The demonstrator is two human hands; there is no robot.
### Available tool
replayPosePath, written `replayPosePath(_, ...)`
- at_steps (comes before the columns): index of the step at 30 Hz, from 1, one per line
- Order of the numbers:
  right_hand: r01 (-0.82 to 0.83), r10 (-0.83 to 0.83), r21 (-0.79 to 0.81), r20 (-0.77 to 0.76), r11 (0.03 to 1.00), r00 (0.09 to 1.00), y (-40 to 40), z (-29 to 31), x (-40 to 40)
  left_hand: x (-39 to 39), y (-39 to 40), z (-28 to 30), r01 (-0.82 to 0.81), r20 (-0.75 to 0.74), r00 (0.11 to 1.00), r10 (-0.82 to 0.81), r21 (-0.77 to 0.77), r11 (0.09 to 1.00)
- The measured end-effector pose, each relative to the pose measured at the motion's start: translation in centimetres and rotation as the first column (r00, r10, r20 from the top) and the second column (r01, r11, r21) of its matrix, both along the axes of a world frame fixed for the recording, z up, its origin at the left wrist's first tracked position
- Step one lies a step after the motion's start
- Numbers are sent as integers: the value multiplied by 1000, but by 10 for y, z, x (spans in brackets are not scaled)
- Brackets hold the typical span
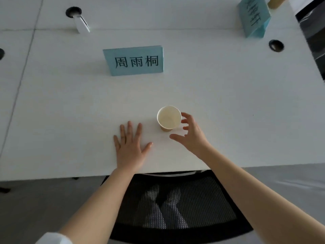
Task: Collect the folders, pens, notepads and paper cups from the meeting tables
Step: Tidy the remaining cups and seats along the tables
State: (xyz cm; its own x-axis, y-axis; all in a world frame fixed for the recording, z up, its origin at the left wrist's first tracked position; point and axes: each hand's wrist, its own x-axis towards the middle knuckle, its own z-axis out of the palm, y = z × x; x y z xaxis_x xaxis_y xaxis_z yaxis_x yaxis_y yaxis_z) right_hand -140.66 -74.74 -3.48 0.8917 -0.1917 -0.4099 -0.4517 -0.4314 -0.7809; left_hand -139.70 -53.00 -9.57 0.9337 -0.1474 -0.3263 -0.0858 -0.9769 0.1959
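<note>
An empty paper cup [168, 118] stands upright on the white meeting table [70, 106], near the front edge. My right hand [190, 134] is open just to the right of the cup, fingers curved toward its side, fingertips close to the rim; I cannot tell whether they touch it. To the left of the cup, my left hand [129, 143] lies flat on the table, fingers spread, holding nothing. No folders, pens or notepads are visible.
A light blue name card [134, 60] stands behind the cup. Another blue name card [253, 18] stands at the back right. Round cable holes [276, 45] dot the table. A black mesh chair [172, 205] sits below the table edge between my arms.
</note>
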Motion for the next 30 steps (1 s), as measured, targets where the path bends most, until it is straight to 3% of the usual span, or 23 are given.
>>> replayPosePath(10,-59,59,34,5,998,998,5,-8,22,-1,-9,6,-35,-48,998,35,0,999)
replayPosePath(17,68,-67,-4,35,998,997,-25,-5,60,71,-37,11,-48,-3,999,48,-103,993)
replayPosePath(20,138,-138,1,53,990,989,-39,4,90,88,-57,7,-140,-38,990,136,-124,982)
replayPosePath(25,246,-253,94,72,965,965,-48,14,149,79,-69,-6,-173,141,974,178,-50,984)
replayPosePath(30,292,-302,104,92,951,949,-48,4,204,81,-72,-12,-182,209,961,182,-18,983)
